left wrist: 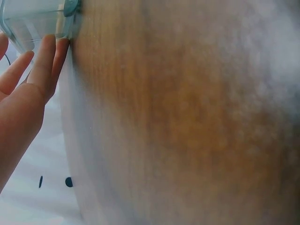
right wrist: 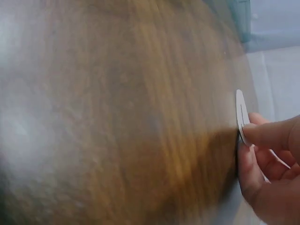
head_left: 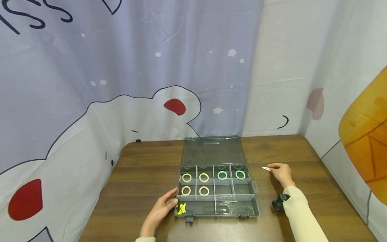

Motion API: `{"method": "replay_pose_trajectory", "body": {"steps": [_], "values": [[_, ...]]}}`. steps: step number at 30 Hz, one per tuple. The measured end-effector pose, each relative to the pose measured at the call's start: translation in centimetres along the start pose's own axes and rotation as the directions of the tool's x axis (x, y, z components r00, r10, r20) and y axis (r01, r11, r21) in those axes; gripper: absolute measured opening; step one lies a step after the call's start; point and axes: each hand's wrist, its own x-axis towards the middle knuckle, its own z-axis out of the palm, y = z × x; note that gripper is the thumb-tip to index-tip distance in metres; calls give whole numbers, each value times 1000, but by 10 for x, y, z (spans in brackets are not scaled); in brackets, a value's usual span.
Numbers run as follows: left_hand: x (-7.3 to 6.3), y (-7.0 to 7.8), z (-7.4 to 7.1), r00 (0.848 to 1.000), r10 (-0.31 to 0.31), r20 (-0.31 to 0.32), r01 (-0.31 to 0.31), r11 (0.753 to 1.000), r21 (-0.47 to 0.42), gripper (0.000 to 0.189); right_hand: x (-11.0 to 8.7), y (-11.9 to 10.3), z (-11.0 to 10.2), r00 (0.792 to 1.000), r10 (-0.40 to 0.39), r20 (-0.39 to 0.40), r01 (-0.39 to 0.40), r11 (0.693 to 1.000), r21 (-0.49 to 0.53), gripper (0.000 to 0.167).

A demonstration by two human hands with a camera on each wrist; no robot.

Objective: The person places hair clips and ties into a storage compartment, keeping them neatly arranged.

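A grey see-through compartment box (head_left: 201,212) stands on the table with its lid (head_left: 213,153) tipped back. My left hand (head_left: 161,209) rests against the box's left side, its fingers fairly straight along the wall in the left wrist view. To the right of the box, my right hand (head_left: 281,173) pinches a white snap hair clip (right wrist: 241,112) between thumb and fingers, low over the tabletop. Yellow rings (head_left: 204,177), green rings (head_left: 222,175) and pale orange rings (head_left: 204,191) sit singly in separate compartments. Yellow crossed clips (head_left: 181,209) lie in the front left compartment.
The wooden table (head_left: 142,181) extends to both sides of the box. A printed curtain (head_left: 217,74) hangs behind and around it. A black camera (head_left: 278,202) is strapped on the right wrist. A black latch (head_left: 189,219) juts from the box's front.
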Motion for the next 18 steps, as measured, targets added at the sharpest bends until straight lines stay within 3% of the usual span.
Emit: {"method": "replay_pose_trajectory", "body": {"steps": [11,18], "values": [[-1,0,0,1000,7,16,-7,1000,-9,55,-4,-10,-1,996,76,-53,-70,992,100,20],[-1,1,0,1000,-17,11,18,1000,-24,55,-3,-17,2,991,133,8,-127,927,353,26]]}}
